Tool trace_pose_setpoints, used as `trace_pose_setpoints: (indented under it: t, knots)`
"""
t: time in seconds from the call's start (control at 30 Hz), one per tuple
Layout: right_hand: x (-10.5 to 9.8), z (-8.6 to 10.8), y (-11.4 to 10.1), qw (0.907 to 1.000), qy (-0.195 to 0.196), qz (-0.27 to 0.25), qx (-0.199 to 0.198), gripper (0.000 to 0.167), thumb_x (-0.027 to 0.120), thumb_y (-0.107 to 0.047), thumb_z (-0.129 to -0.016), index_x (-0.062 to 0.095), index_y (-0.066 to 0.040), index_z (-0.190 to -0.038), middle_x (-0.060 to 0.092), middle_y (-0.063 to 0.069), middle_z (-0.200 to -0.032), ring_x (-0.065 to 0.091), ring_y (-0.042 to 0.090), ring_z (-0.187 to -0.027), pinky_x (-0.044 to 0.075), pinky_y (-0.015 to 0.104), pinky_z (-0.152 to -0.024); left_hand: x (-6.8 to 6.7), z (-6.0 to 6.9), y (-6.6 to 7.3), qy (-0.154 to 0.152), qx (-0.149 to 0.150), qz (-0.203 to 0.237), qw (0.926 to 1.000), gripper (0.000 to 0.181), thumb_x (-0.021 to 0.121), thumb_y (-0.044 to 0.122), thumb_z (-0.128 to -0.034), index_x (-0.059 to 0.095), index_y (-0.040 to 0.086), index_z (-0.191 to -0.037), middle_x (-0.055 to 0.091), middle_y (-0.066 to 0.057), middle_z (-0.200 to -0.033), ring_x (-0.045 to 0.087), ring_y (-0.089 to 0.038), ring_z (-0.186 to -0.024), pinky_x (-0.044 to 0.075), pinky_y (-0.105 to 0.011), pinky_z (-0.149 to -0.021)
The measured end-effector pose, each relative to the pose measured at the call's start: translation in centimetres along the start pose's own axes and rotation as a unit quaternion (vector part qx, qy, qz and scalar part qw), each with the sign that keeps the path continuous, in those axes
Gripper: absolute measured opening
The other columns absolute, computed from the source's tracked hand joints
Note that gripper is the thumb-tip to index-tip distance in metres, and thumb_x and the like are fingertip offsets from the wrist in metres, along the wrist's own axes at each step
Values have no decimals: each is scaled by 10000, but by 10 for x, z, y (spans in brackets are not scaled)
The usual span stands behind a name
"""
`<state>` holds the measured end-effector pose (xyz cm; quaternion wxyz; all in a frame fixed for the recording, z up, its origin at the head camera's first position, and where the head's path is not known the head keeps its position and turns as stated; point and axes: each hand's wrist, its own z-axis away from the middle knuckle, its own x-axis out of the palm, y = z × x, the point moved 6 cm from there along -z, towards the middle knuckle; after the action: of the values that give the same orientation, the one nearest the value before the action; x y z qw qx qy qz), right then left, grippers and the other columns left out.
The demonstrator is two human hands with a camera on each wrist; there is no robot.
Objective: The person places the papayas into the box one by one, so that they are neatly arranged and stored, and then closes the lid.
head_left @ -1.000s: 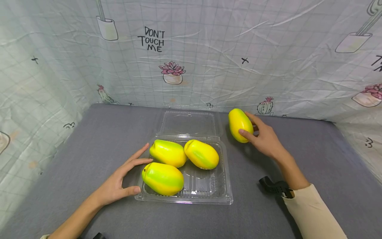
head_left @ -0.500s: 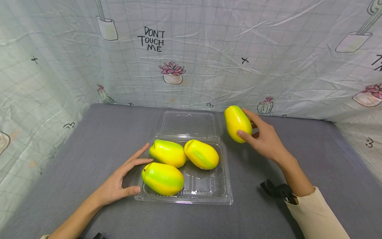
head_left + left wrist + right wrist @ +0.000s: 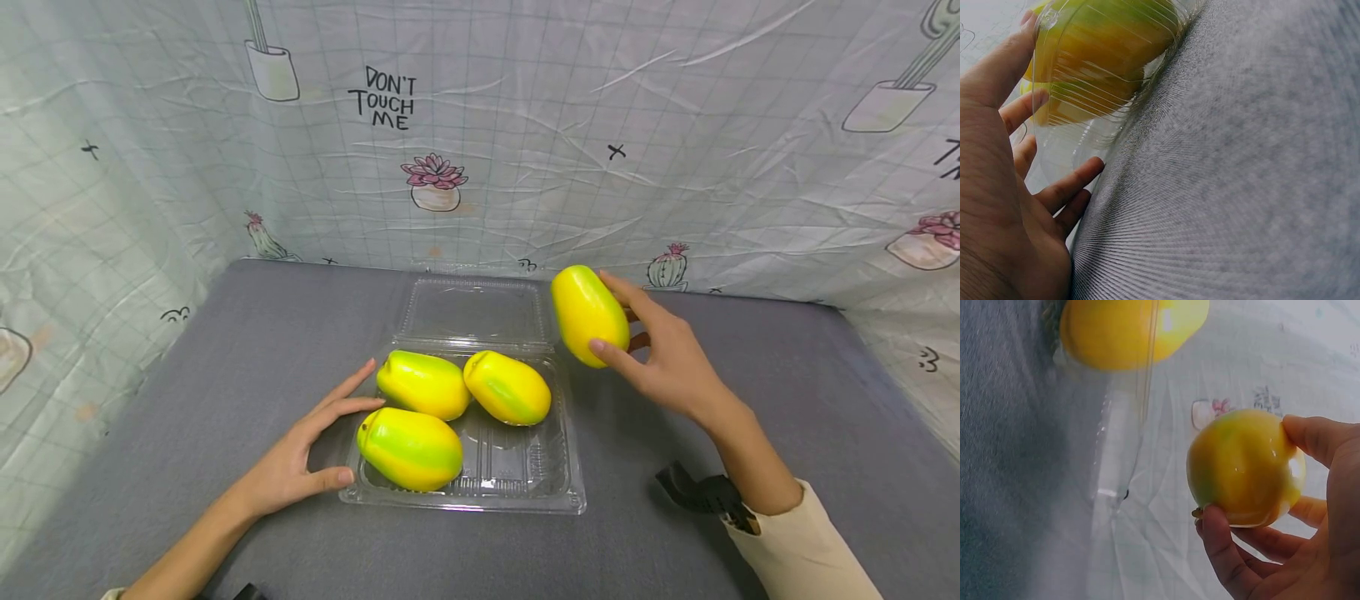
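Observation:
In the head view, my right hand (image 3: 671, 362) grips a yellow-green papaya (image 3: 588, 315) between thumb and fingers, raised beside the back right corner of a clear plastic clamshell box (image 3: 517, 502). The right wrist view shows that held papaya (image 3: 1244, 469) end-on. Inside the box's tray lie three similar papayas: one at back left (image 3: 423, 385), one at back right (image 3: 507, 388) and one at front left (image 3: 410, 450). My left hand (image 3: 296, 467) rests at the box's left side, fingers spread and thumb at the rim. Its fingertips touch the wall in the left wrist view.
The box's transparent lid (image 3: 472, 310) lies folded back toward the rear curtain (image 3: 525, 167). A grey cloth (image 3: 270, 350) covers the table. A black wrist device (image 3: 705, 492) sits on my right wrist, by the beige sleeve (image 3: 795, 542).
My right hand has lifted the papaya slightly and carried it left, closer to the box. My left hand and the papayas in the tray have stayed in place.

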<state>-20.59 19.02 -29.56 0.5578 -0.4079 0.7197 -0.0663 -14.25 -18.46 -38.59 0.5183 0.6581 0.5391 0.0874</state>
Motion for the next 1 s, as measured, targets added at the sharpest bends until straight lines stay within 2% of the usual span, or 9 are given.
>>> trace_pose_setpoints:
  t: [0.53,1.0]
  knots:
    - [10,11,-33,9950,-208,-67,-975,808,748,-128,-817,315,-154,-1498,492,55,-1371,531,128,-982,533,281,-682,1,1,-1,1,-12,-11,10000,662,699,339,-868,451,-3,-1378,132,-235,-1557,90,-379,-1428,119,-226,-1114]
    - [15,19,-48,9901,-284,-45,-1375,800,743,-162,-810,323,-121,-1491,511,39,-1336,527,111,-955,526,278,-709,1,1,-2,7,-39,-38,10000,667,699,357,-867,452,14,-1384,134,-227,-1560,90,-377,-1429,116,-228,-1116]
